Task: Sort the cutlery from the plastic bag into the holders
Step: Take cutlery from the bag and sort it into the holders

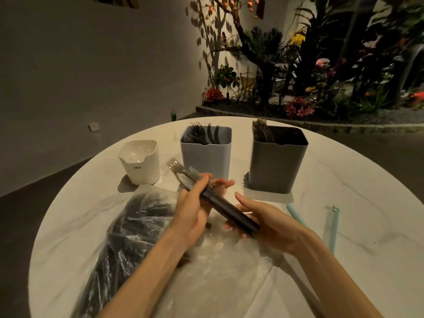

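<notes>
Dim room, grey wall to the left, a bed of plants and flowers (298, 72) at the back, and a round white table (344, 260) under both hands. Left hand (195, 212) has its fingers (203, 180) curled over a bundle of dark forks (220, 203), gripping it near the middle; the tines stick out beyond those fingers toward the white holder (140, 161). Right hand (266, 223) cradles the handle end of the same bundle from below, thumb stretched straight along its side, the other fingers curled underneath with only their tips showing.

Just past the left fingertips stands a pale blue holder (206, 152) with forks already upright in it. Beyond the right thumb tip stands a dark grey holder (277, 159) with cutlery leaning in its back left corner; what kind I cannot tell. A clear plastic bag (137, 237) full of dark cutlery lies under and to the left of the left wrist, spreading beneath both forearms. Right of the right hand, two light blue strips (333, 228) lie flat on the table, apart from the fingers
</notes>
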Available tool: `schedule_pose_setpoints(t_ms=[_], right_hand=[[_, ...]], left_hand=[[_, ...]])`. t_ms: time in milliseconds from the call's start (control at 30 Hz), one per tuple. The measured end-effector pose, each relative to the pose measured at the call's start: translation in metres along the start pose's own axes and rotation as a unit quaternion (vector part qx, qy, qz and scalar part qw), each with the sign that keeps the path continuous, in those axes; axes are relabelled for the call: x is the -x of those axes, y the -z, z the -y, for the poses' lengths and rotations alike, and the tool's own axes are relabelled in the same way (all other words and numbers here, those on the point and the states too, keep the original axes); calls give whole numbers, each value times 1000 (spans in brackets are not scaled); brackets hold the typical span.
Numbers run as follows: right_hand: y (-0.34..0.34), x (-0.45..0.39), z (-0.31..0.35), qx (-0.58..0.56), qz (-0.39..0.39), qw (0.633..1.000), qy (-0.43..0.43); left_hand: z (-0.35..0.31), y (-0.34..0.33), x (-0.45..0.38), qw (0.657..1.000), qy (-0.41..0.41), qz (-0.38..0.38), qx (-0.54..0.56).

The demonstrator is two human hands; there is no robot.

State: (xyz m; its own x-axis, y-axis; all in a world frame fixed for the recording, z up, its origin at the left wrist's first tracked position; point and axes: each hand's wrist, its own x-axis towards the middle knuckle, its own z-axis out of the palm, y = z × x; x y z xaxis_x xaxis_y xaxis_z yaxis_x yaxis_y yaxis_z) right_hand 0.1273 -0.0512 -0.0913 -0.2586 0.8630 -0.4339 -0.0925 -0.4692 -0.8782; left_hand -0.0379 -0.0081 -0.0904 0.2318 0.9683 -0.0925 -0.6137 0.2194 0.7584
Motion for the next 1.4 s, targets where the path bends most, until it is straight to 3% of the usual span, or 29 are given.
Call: schedule_pose_setpoints(t_ms=[200, 367, 567, 700, 767, 900, 1100, 1233, 1400], right_hand=[[14, 8, 6, 35, -25, 999, 29], [18, 12, 10, -35, -68, 990, 119], [2, 6, 11, -17, -131, 970, 205], [-13, 5, 8, 35, -141, 962, 230], [-16, 4, 7, 38, -185, 950, 248], [-3, 6, 12, -139, -237, 932, 236], [-3, 6, 11, -297, -163, 913, 228], [-15, 6, 9, -229, -231, 912, 251], [-18, 3, 8, -157, -225, 918, 287]], left_hand=[[-18, 7, 3, 999, 0, 1, 44], [-13, 5, 7, 997, 22, 40, -59], [-1, 2, 12, 980, 64, 126, -142], [1, 0, 14, 964, 88, 154, -201], [2, -2, 15, 961, 97, 155, -206], [1, -3, 16, 964, 110, 151, -189], [3, 0, 15, 972, 148, 135, -123], [5, -7, 18, 966, 103, 122, -205], [6, -7, 21, 957, 100, 134, -236]])
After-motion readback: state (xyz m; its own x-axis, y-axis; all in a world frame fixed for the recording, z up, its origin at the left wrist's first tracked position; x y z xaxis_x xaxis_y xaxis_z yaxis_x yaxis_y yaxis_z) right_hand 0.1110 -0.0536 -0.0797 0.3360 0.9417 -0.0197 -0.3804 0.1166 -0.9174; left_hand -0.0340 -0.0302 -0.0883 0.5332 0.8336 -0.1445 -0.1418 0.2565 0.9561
